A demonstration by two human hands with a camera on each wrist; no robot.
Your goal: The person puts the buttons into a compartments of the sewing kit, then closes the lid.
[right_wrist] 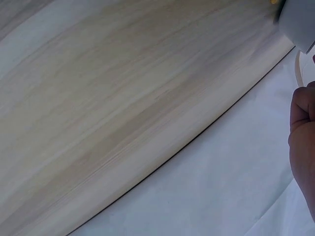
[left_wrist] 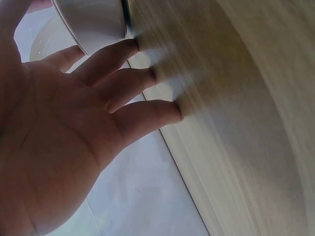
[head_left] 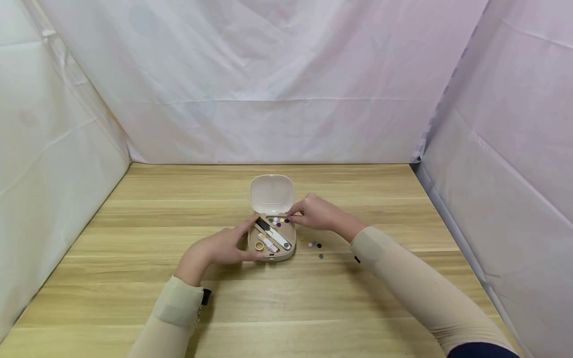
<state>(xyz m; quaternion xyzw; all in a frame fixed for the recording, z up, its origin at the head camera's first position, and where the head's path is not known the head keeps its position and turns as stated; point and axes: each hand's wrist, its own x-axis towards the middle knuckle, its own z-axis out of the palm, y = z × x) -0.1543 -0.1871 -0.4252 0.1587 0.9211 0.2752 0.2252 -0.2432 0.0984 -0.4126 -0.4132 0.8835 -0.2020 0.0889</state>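
On the desk (head_left: 268, 308), the box (head_left: 282, 257) should be steadied at its nine o'clock by the left hand's (head_left: 226, 246) wide grip. The right hand (head_left: 315, 213), its grip unclear, is best held low beside the dots (head_left: 279, 224) at one o'clock.

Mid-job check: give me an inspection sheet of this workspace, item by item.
Surface: wood-grain table.
Job's things: box, lid raised, holding small dots, a gold ring, a small pink piece and a white tool.
Clutter: loose dots right of the box; nothing else seen.
Left hand: thumb and index finger hold the box's left side.
Right hand: fingertips at the box's back right; cannot tell whether they hold anything.
Cables: nothing seen.
Surroundings: pale cloth on three sides.
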